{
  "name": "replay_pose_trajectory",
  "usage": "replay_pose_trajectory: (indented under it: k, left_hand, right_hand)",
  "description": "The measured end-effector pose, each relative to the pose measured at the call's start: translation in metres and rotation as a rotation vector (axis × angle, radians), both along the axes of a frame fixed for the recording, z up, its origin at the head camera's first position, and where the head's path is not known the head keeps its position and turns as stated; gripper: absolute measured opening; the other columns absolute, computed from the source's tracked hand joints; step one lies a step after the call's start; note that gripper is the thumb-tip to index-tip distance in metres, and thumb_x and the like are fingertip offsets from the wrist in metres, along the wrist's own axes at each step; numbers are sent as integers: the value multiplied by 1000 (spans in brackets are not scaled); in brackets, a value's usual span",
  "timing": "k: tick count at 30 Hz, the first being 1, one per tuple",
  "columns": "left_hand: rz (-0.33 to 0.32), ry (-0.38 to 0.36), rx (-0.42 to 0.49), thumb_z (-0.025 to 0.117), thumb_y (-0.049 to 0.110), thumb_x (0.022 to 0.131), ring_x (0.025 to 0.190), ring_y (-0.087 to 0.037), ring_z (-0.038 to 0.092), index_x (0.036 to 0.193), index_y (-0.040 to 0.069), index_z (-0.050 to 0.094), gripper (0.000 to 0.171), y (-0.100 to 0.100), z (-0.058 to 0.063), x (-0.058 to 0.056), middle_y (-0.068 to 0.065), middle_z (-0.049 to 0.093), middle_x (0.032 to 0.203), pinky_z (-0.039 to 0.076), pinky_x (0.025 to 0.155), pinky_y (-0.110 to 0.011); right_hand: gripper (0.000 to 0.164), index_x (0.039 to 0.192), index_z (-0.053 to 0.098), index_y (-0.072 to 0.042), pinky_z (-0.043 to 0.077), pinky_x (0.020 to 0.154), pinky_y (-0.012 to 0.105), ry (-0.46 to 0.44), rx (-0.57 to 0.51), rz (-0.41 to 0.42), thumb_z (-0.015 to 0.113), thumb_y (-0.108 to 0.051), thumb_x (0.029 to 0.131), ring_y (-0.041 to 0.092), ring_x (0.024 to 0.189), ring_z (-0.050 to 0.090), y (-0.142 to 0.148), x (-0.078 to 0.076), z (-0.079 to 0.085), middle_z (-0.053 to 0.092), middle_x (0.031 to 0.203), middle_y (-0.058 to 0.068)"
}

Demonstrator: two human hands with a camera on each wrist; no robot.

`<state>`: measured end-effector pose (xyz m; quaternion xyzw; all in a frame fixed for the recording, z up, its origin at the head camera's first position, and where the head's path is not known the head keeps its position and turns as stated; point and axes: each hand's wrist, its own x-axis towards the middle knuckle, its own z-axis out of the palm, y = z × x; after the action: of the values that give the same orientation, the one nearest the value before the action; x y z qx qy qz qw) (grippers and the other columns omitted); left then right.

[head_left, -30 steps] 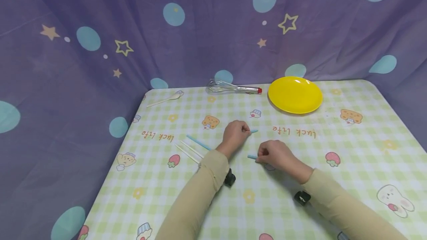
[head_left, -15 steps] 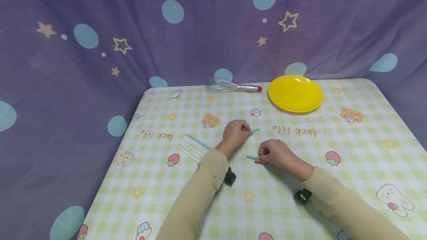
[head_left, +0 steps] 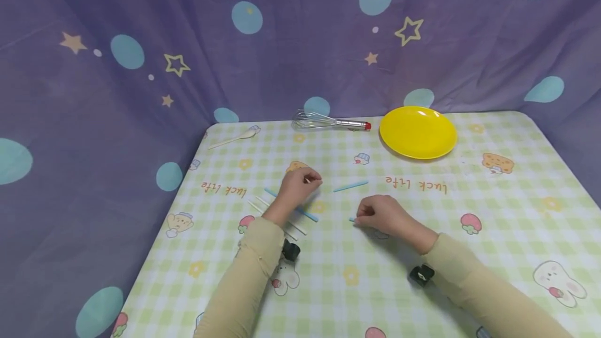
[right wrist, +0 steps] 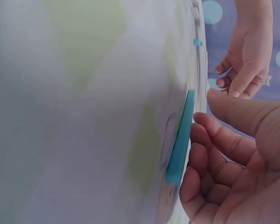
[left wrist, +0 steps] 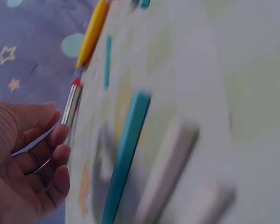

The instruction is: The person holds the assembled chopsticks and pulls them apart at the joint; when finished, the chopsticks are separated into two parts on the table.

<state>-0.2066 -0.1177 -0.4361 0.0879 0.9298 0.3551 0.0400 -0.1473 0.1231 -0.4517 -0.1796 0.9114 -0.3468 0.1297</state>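
My left hand (head_left: 297,188) hovers over the tablecloth with loosely bent fingers and nothing in them. To its right a short light-blue stick (head_left: 351,186) lies slantwise, apart from it. Under the left forearm and wrist lie a longer blue stick (head_left: 307,214) and two white sticks (left wrist: 168,168), partly covered in the head view. My right hand (head_left: 382,215) is low over the cloth, fingers bent beside another blue stick (right wrist: 181,144). The right wrist view shows its fingertips at that stick's side, the thumb away from it. The head view shows only the stick's tip.
At the back edge lie a whisk (head_left: 349,124) with a red-tipped handle and a yellow plate (head_left: 418,133). A pale spoon (head_left: 235,139) is at the back left. A purple patterned curtain (head_left: 291,56) hangs behind the checked tablecloth (head_left: 507,213).
My left hand has let go of the short blue stick and moved left, leaving the stick on the cloth. My right hand has shifted slightly left, covering more of its blue stick.
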Motion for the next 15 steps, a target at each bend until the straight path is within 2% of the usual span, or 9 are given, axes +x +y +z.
replay_pose_trajectory:
  k: [7,12,15]
  left_hand:
    - [12,31,-51,69,17,92,83,-16,60,96,13,73,7,-37,4,10,0,69,95,49,76,-34]
    - [-10,-3,-66,69,14,92,96,-21,60,101,11,73,11,-59,0,16,-3,66,108,48,85,-39]
    - [-31,-7,-117,70,15,91,106,-25,56,103,13,74,13,-70,-2,18,-4,64,115,43,94,-44]
  right_hand:
    - [12,77,67,-17,43,67,29,92,-38,40,74,-16,86,9,66,49,-29,-3,1,59,71,-10]
    - [4,85,71,-12,46,69,29,91,-74,76,74,-14,85,9,69,52,-53,-4,4,63,77,-7]
    - [14,96,72,-8,48,74,30,69,-69,86,76,-14,84,10,74,55,-66,-3,4,66,84,-4]
